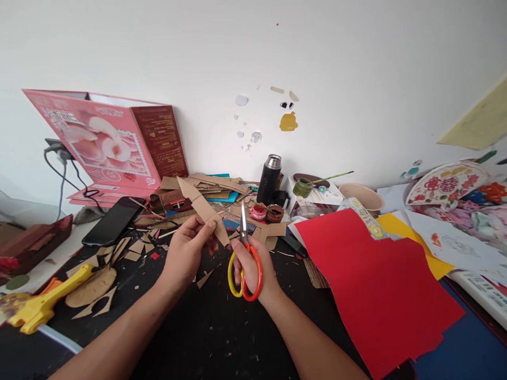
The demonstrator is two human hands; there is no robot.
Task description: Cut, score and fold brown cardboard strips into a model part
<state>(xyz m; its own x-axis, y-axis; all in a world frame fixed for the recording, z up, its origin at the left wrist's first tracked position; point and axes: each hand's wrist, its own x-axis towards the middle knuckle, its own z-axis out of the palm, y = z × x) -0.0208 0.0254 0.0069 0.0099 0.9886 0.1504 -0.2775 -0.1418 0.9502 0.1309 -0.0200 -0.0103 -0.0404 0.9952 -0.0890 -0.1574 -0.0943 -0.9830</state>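
A plain white wall (356,63) rises behind a cluttered black table (222,327), evenly lit.

We see a flat, angular piece of brown cardboard (204,208) rising tilted from the left hand's (187,252) fingertips. Just beside it, orange-and-yellow-handled scissors (244,264) stand upright in the right hand (253,269), blades nearly closed by the cardboard's lower edge.

Black bench (222,338) littered with cardboard scraps (137,247), red paper sheet (376,290) on the right, black phone (113,221) on the left, yellow glue gun (47,303) near the left edge, pink box (103,145) against the wall, black flask (270,179), paint jars (266,212), green jar with brush (304,187), beige bowl (362,196)
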